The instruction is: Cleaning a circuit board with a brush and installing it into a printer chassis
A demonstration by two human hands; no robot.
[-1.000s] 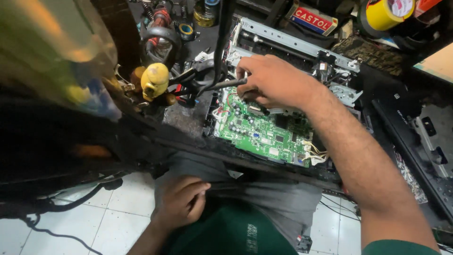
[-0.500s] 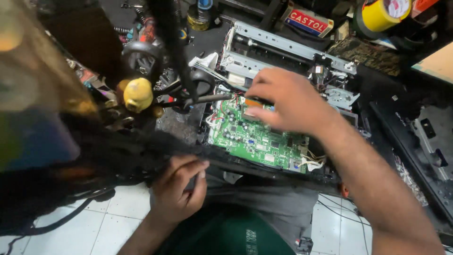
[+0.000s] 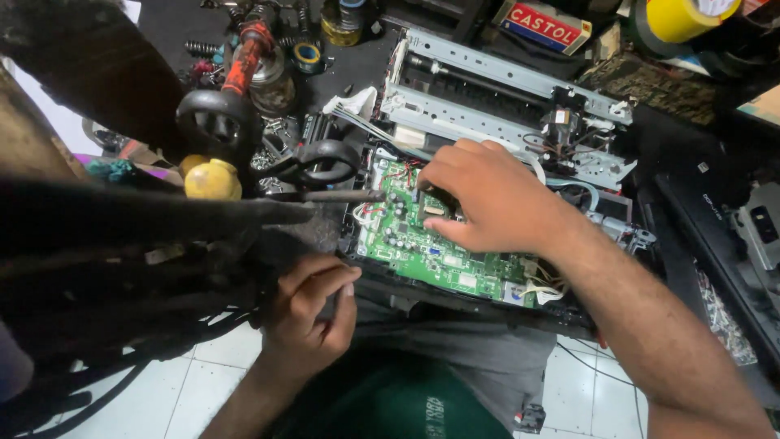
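**My hands at the opened machine**

The grey metal chassis with rails and brackets [image 3: 504, 89] fills the upper centre of the frame, lying on the dark, cluttered workbench [image 3: 357, 57]. Below it, in the middle of the frame, sits the green circuit board [image 3: 422, 252], tilted down toward my lap.

My right hand [image 3: 487, 203] comes in from the lower right and rests on the board's upper edge, fingers curled and pressed down on it, thumb along the board; I cannot tell whether it grips anything. My left hand [image 3: 313, 313] is at lower centre, just below the board's near-left corner, fingers loosely curled, holding nothing I can see.

Left of the board lie black-handled scissors [image 3: 321, 162], and further left a small yellow rounded knob [image 3: 213, 179]. At the top right is a yellow tape roll [image 3: 678, 16].
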